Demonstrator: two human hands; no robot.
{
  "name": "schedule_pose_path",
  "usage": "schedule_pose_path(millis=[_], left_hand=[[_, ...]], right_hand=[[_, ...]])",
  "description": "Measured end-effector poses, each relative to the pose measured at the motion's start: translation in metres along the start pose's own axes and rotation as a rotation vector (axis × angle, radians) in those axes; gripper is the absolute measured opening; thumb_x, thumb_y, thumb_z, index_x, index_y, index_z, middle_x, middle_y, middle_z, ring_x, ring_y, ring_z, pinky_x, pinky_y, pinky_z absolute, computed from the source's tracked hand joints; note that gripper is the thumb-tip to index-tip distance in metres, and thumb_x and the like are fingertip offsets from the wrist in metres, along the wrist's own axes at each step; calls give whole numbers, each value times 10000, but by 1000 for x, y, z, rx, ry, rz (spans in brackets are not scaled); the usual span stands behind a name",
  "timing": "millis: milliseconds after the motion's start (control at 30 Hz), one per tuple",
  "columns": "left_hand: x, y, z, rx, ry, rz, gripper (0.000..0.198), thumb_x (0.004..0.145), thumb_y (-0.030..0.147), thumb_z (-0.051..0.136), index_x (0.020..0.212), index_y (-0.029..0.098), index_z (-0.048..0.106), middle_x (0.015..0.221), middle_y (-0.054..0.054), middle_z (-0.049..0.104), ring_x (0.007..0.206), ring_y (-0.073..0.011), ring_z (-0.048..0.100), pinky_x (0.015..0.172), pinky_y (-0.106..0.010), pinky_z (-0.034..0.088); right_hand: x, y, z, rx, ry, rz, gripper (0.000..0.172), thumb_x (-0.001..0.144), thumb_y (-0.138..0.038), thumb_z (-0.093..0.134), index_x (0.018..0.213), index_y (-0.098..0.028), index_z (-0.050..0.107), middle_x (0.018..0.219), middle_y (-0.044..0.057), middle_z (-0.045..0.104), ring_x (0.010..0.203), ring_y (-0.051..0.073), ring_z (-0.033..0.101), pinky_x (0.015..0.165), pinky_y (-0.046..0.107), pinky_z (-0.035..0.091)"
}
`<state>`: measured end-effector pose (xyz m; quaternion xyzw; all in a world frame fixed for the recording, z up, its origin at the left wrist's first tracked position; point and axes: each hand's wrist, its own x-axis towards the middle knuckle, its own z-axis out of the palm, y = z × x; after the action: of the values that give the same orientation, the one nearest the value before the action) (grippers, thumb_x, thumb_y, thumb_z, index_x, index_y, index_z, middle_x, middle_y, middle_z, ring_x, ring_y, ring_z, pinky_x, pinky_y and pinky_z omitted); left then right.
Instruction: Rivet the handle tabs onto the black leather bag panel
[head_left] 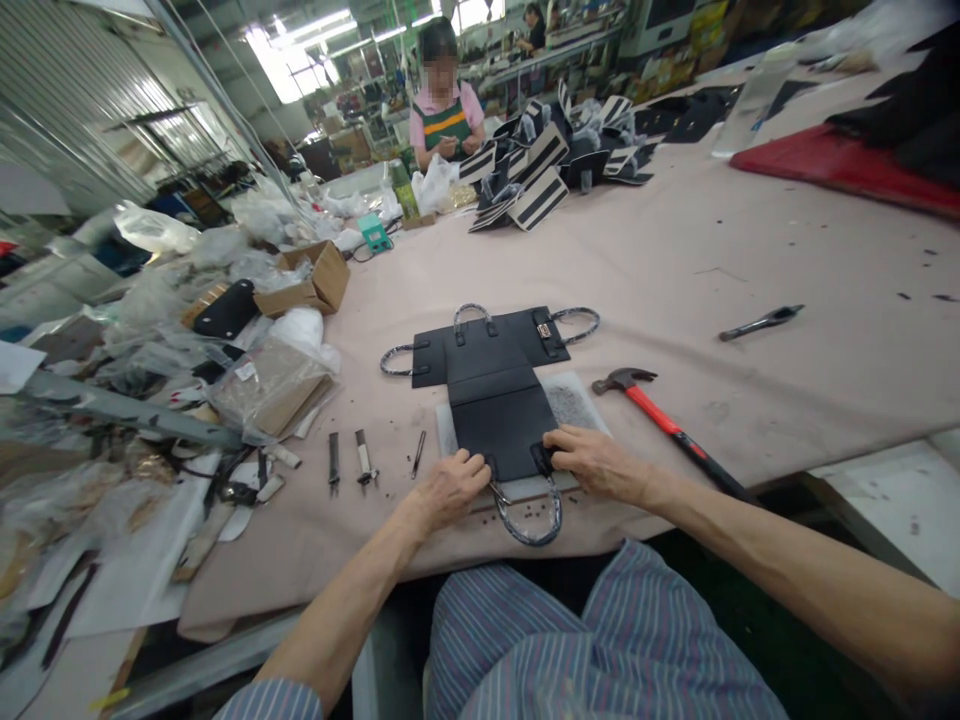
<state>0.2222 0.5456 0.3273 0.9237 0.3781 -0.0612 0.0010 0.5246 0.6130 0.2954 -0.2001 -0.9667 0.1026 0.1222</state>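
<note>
A black leather bag panel (504, 430) with a wrapped loop handle (531, 538) at its near end lies on a pale board (574, 400). My left hand (450, 488) is closed at the panel's near left corner, beside one handle tab. A thin metal piece shows by its fingertips; I cannot tell whether it is held. At the near right, the fingers of my right hand (592, 460) pinch the panel's edge by the other tab. Under the panel's far end, a crosswise black piece (429, 360) carries handles at both sides and a metal clasp (545, 331).
Right of the board lies a claw hammer (660, 410), with a pen-like tool (761, 322) farther off. Several punches (365, 458) sit to the left. Bagged clutter and a cardboard box (311, 280) line the left edge. A co-worker (444, 110) sits behind stacked black pieces (547, 165).
</note>
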Motion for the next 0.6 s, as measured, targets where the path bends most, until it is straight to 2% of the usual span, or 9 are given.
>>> schedule_pose_path(millis=[100, 200, 300, 400, 600], left_hand=[[-9, -10, 8, -55, 97, 74, 212, 984, 99, 427, 953, 191, 615, 1004, -78, 655, 890, -207, 575, 787, -318, 524], [-12, -10, 13, -58, 160, 80, 256, 1012, 118, 388, 1004, 186, 634, 1041, -87, 666, 921, -206, 581, 818, -319, 529], [-13, -2, 17, -61, 218, 12, 255, 1010, 119, 404, 1056, 172, 649, 1065, -98, 675, 928, -214, 588, 836, -337, 539], [-14, 8, 21, -127, 291, -71, 259, 996, 107, 432, 1103, 169, 660, 1112, -108, 679, 1002, -220, 604, 889, -349, 550], [-16, 24, 31, -171, 341, -142, 300, 975, 70, 437, 1127, 161, 679, 1147, -109, 689, 1016, -234, 612, 910, -375, 571]], right_hand=[[-2, -3, 7, 43, 61, 12, 266, 911, -32, 451, 887, -163, 680, 1133, 117, 628, 930, 209, 549, 823, 358, 511], [-2, -6, 9, 80, 120, 44, 287, 929, -47, 430, 899, -166, 690, 1107, 118, 626, 945, 215, 547, 839, 368, 520], [-2, -13, 6, 133, 180, 87, 326, 941, -62, 418, 1054, -172, 704, 1089, 115, 621, 959, 215, 553, 847, 371, 531], [-7, -19, 6, 195, 232, 118, 359, 951, -96, 435, 1196, -189, 681, 1153, 125, 614, 1009, 229, 564, 882, 404, 539], [-18, -20, 20, 228, 318, 237, 449, 926, -112, 464, 1355, -180, 579, 1292, 139, 605, 1176, 285, 543, 1006, 504, 518]])
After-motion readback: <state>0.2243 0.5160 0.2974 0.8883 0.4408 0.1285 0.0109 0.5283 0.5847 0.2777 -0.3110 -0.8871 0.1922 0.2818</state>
